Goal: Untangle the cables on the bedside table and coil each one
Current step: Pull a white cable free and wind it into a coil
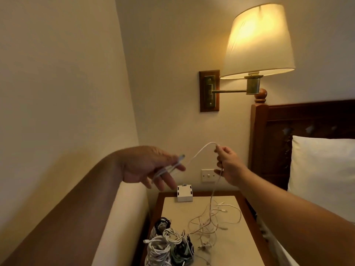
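Left arm [57,227] and right arm [288,208] stretch out over a bedside bench [236,250], a white cable [198,151] strung between the hands. The left hand [146,166] grips a few folded laps of it, the plug end poking up past the fingers [165,181]. The right hand [230,167] pinches the run at its highest point, fingers curled, and from there the cable drops to a loose tangle [209,223] of pale cables on the bench top. Finished coils [163,246], white, dark and greenish, stand bunched at the bench's near left corner.

The step appears to be winding this cable into laps while drawing it out of the tangle. Done well, the right hand would feed slack in even lengths through a light pinch, while the left lays each lap flat against the last. A hard pull would likely tighten knots below or drag the tangle off the bench. Lifting high enough to let twists fall out should help.

Blur smears the left fingers, so the laps cannot be counted. Where the hanging run ends inside the tangle cannot be traced, nor how many cables lie there. The frame's lower edge cuts off the coils. A small white box [184,194] sits at the back of the bench below a wall switch [208,175]; its purpose is unclear.
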